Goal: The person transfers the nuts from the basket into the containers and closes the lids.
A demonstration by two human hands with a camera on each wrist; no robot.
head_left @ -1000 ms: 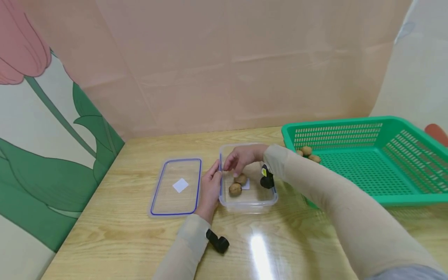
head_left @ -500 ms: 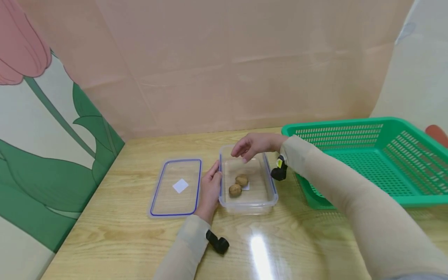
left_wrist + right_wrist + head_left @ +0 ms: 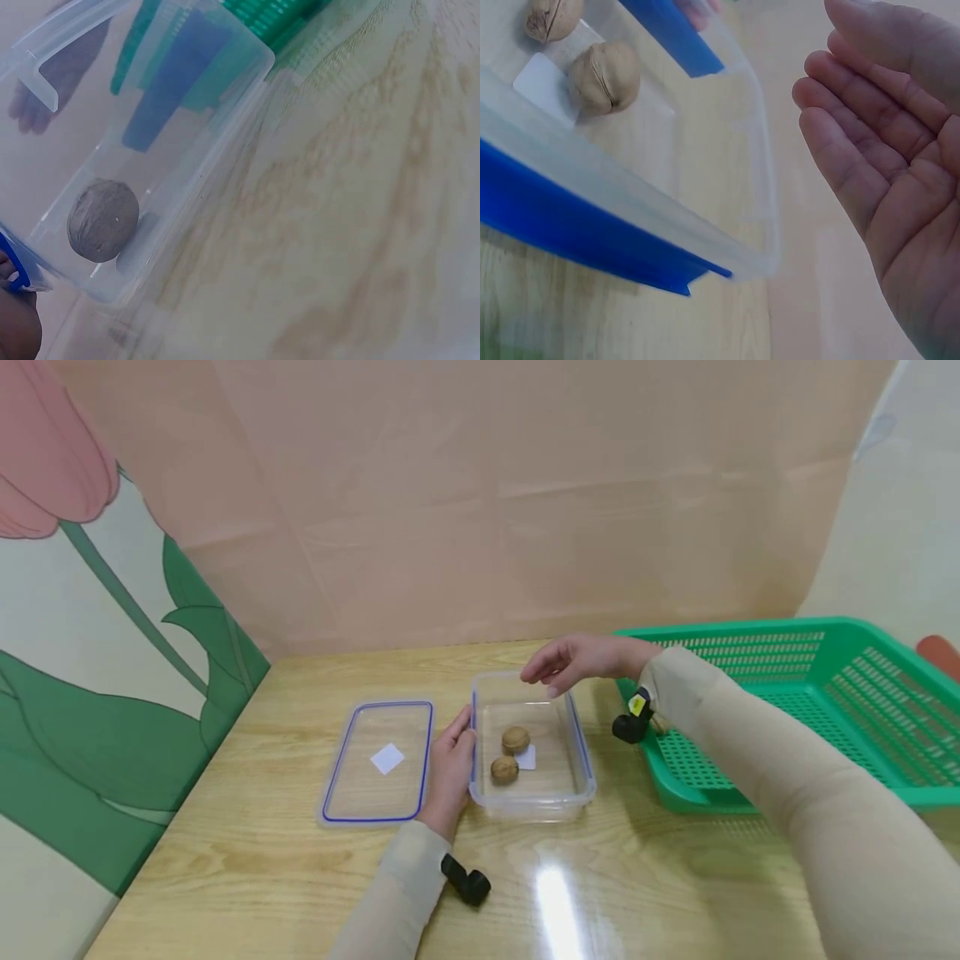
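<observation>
Head view: we see a person's 2 bare hands over a wood table (image 3: 285, 893), w/ an uncovered clear plastic box (image 3: 534, 799) btwn them. Inside, on the floor of the box toward its L side, sit 2 walnuts: the farther walnut (image 3: 516, 741) and, just beside it, the nearer walnut (image 3: 505, 769). A white square (image 3: 527, 758) shows by the farther one; we can't tell if it's in or under the box.

The L hand (image 3: 450, 768) touches the outer L wall of the box, its index finger lying straight along it; whether the rest grip or only press, we can't tell. The R hand (image 3: 581, 660) is released, fingers loosely bent, palm bare in the R wrist view, hanging above the box's far R corner w/ its wrist toward the green basket (image 3: 686, 797).

Flat on the table, L of the L hand, is the lid (image 3: 375, 817), clear w/ a blue seal and a white label (image 3: 387, 758). Thru the see-thru wall, the L wrist view gives us 1 walnut, dim. Behind everything: a beige sheet (image 3: 525, 527), plus a tulip picture (image 3: 120, 581) at L.
</observation>
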